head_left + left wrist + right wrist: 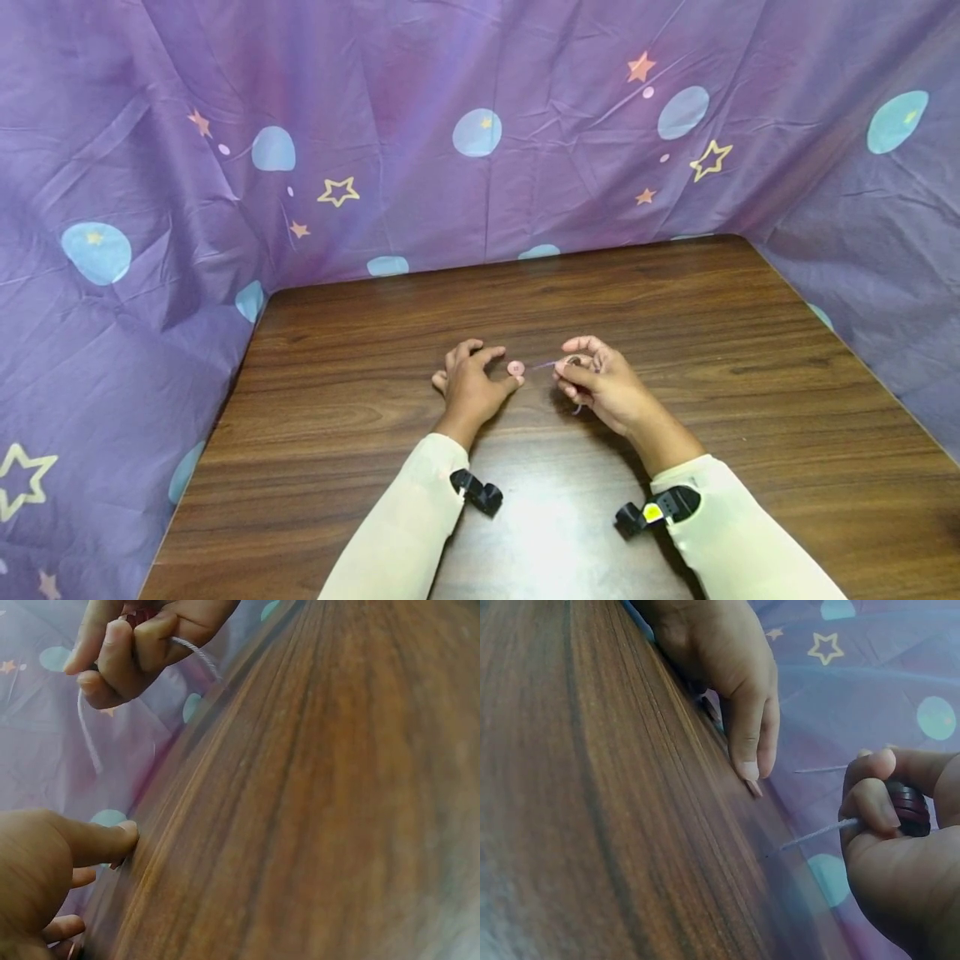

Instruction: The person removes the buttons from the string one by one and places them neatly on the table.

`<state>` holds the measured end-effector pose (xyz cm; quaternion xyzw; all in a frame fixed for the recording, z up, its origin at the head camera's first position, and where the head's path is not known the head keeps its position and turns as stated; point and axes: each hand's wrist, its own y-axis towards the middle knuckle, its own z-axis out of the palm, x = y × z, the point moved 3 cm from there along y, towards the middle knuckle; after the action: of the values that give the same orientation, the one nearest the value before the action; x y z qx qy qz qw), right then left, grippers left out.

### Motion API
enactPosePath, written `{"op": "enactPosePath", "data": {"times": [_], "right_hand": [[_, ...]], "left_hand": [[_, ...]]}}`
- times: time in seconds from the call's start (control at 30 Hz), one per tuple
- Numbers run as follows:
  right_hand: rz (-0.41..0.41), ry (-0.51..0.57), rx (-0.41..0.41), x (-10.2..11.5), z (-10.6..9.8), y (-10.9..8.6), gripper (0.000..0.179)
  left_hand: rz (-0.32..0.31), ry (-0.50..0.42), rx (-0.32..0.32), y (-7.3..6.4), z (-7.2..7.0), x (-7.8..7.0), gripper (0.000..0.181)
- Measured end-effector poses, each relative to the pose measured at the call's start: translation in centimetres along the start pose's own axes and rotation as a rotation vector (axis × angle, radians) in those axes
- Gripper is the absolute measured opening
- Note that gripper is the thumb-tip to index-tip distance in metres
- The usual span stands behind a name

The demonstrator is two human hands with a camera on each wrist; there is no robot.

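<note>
A round pink button [516, 368] lies on the wooden table, in the middle of the head view. My left hand [474, 382] is beside it; the thumb tip touches the button's near edge and the index fingertip is a little apart. To the right, my right hand [603, 385] pinches a pale purple string [544, 364] between thumb and index finger. One string end points toward the button; another end hangs below the hand. In the right wrist view, curled fingers also hold a dark red, ridged stack [909, 810], partly hidden by the fingers.
The brown wooden table [337, 483] extends around both hands. A purple cloth [412, 100] with stars and planets hangs behind the table and along both sides. Black wrist cameras sit on both cream sleeves [405, 517].
</note>
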<state>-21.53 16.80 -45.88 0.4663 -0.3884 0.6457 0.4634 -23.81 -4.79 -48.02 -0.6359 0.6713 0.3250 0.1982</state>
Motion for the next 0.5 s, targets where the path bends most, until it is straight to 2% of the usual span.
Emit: {"op": "enactPosePath", "data": {"times": [0.1, 0.23, 0.37, 0.5], "right_hand": [[-0.011, 0.021, 0.012, 0.02, 0.07, -0.03, 0.012], [-0.057, 0.021, 0.015, -0.01, 0.17, -0.1, 0.018], [-0.099, 0.008, -0.017, 0.06, 0.12, -0.22, 0.026], [-0.085, -0.004, -0.055, 0.31, -0.05, -0.3, 0.026]], "left_hand": [[-0.007, 0.006, -0.008, -0.02, -0.05, -0.04, 0.059], [-0.009, 0.001, -0.016, -0.04, -0.05, -0.05, 0.059], [-0.006, -0.033, -0.021, -0.07, -0.05, -0.05, 0.061], [-0.005, -0.059, -0.025, -0.1, -0.05, -0.04, 0.062]]}}
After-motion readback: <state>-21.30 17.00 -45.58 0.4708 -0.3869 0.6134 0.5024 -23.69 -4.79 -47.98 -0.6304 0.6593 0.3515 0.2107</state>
